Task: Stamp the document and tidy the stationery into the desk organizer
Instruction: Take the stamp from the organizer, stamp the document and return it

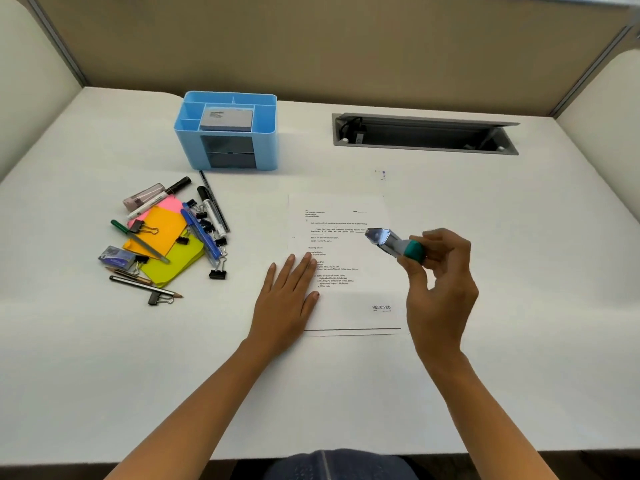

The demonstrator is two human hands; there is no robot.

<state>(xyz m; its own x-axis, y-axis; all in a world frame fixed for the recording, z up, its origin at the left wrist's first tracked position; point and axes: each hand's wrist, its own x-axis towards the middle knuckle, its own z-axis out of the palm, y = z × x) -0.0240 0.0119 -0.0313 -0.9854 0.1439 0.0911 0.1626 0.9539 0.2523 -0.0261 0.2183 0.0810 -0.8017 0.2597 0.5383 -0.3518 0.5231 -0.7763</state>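
A printed document [346, 258] lies flat in the middle of the white desk, with a "RECEIVED" stamp mark [381, 307] near its lower right corner. My left hand [287, 299] rests flat on the sheet's left edge, fingers straight. My right hand [440, 282] grips a stamp [394, 244] with a teal top, lifted above the paper's right side and tilted, its face turned toward the upper left. A blue desk organizer [227, 133] stands at the back left with a grey ink pad box [227, 118] in its top.
A heap of stationery lies left of the document: sticky note pads [162, 237], markers [211, 211], pens, pencils [145, 284], several binder clips [217, 273] and a staple box [116, 256]. A recessed cable tray [426, 133] opens at the back right. Cubicle walls enclose the desk.
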